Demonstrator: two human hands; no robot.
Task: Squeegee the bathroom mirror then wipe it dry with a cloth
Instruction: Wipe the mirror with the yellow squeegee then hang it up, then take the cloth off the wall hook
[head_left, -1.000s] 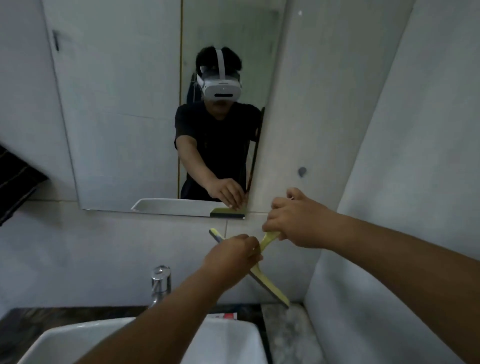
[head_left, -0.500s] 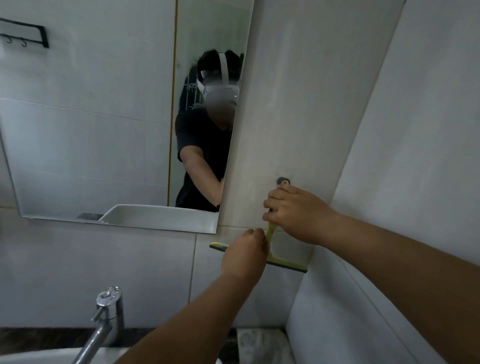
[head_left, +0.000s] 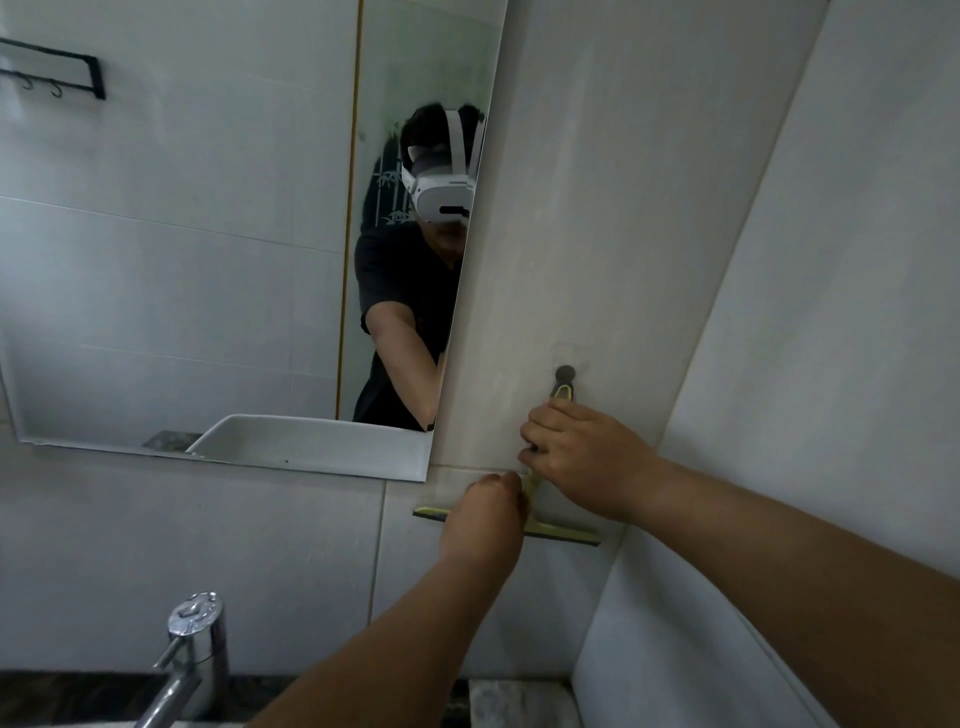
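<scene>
while both hands' fingers still grip it, the squeegee (head_left: 540, 527) handle's loop has reached the wall hook (head_left: 565, 373).

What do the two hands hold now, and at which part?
The right hand grips the handle of the squeegee, whose loop is at the wall hook. The left hand is at the blade; its fingers are hidden, so its hold cannot be told.

We see a yellow squeegee (head_left: 535, 512) against the tiled wall (head_left: 597, 208), right of the mirror (head_left: 182, 260), its handle loop at a dark wall hook (head_left: 565, 373). Our right hand (head_left: 582, 457) curls round the handle; our left hand (head_left: 485, 519) covers the blade's middle. A chrome faucet (head_left: 189, 654) stands lower left, a black rack (head_left: 62, 73) upper left.
</scene>
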